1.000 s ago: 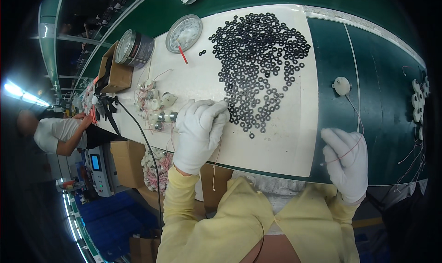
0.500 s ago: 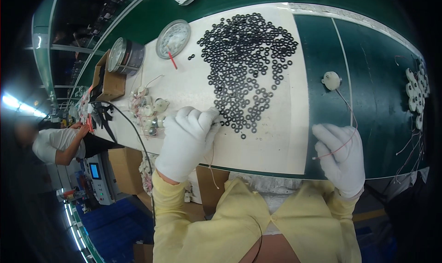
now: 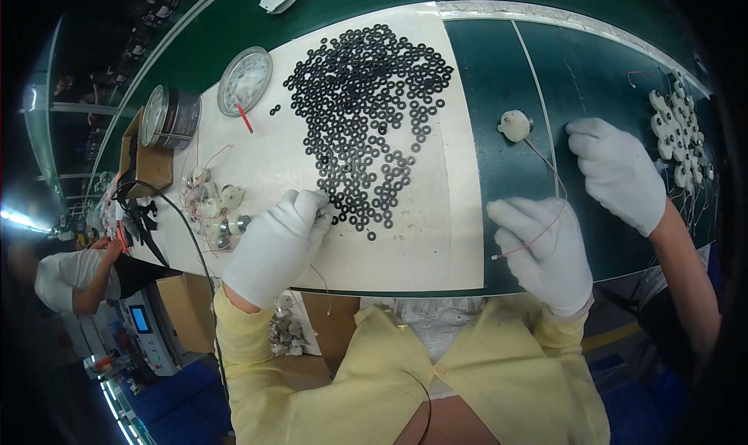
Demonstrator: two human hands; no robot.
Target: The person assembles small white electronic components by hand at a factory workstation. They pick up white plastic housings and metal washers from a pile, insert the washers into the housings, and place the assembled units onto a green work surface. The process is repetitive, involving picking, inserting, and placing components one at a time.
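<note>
My left hand, in a white glove, is closed at the near edge of a spread of black rings. A thin wire hangs below it over the table edge; the part it belongs to is hidden by the fingers. My right hand, also gloved, rests on the green surface with loosely bent fingers apart. Across it lies the pinkish wire of a small white motor, its connector end beside the fingertips. The motor sits beyond my right hand.
Another person's gloved hand reaches in from the right, near clustered white motors. Toward the left are loose motors, a tin, a cardboard box and a round dish with a red stick.
The whole scene has shifted left in the picture. Another person's gloved hand has come in at the right. My hands keep nearly the same places on the table.
</note>
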